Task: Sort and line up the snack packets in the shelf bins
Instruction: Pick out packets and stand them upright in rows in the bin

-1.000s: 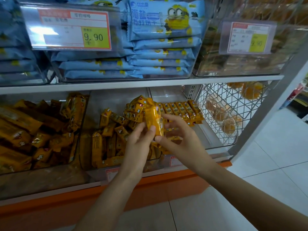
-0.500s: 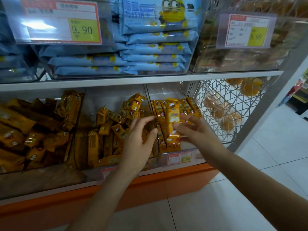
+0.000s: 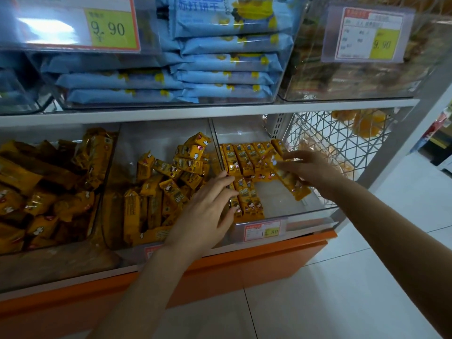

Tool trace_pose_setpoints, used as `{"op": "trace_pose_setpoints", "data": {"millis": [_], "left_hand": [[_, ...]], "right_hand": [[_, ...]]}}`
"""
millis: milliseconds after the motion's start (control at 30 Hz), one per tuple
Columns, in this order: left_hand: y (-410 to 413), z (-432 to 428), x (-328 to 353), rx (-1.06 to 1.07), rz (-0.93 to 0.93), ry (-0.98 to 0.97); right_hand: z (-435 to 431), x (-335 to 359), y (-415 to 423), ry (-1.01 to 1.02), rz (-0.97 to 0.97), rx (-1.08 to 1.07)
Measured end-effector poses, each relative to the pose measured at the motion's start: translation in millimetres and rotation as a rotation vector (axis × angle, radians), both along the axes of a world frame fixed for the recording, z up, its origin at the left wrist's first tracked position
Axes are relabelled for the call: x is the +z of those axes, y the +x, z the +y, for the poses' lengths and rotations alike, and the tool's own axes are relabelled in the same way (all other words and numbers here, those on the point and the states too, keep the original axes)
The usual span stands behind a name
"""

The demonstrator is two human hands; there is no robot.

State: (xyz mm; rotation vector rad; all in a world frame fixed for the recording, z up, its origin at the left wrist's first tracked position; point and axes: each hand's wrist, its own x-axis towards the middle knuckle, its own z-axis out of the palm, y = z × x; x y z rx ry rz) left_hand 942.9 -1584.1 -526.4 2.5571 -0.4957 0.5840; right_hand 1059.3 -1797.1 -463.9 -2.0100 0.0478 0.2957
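The step in hand is filling the front row of the clear bin [image 3: 308, 212] at lower centre-right of the frame. The right hand [image 3: 315, 170] grasps a yellow snack packet [image 3: 293, 187], held slanted just above the bin's bare floor and smeared by motion, so the exact finger hold is hard to make out. The left hand [image 3: 208, 214] is released, its fingers spread flat on the front row [image 3: 248, 204], which has only a few packets side by side at the bin's left. Behind it, the back row [image 3: 249, 159] runs neatly across.

The next move, as I judge it, is to turn the held packet parallel to its neighbours and lay it just beside the last one in the front row while the left hand steadies them. After that, more should come from the jumbled packets [image 3: 176, 177] in the middle bin [image 3: 159, 138] to the left.

As for writing, a price tag [image 3: 110, 30] at upper left reads 9.90 on yellow. A second tag [image 3: 367, 35] at upper right also shows 9.90, its finer print illegible. The small label [image 3: 264, 231] on the bin's front ends in .80, with a leading digit that is unclear. The blue packets [image 3: 227, 59] stacked on the upper shelf carry a yellow cartoon figure and Chinese characters cut off by the frame's top edge. The yellow packets bear white print too small to read.
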Motion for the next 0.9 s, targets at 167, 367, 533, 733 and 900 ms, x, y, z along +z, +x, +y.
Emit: {"op": "trace_pose_setpoints", "data": {"millis": [167,367,533,733,900], "left_hand": [[1.6,1.9,-3.1,-0.009,-0.001,-0.004],[2.4,3.3,-7.5,-0.010,-0.010,0.006],[2.4,2.9,-9.3,-0.012,-0.020,0.008],[3.2,3.3,-11.3,-0.013,-0.028,0.011],[3.1,2.8,-10.8,-0.007,-0.029,0.008]], "right_hand": [[13.9,-34.7,18.0,-0.323,0.046,0.060],[24.8,-54.3,29.9,-0.505,0.157,0.113],[30.1,-53.8,23.2,-0.499,0.234,0.178],[21.6,-55.5,23.5,-0.508,0.311,0.211],[16.9,-55.0,31.1,-0.717,0.320,0.221]]}}
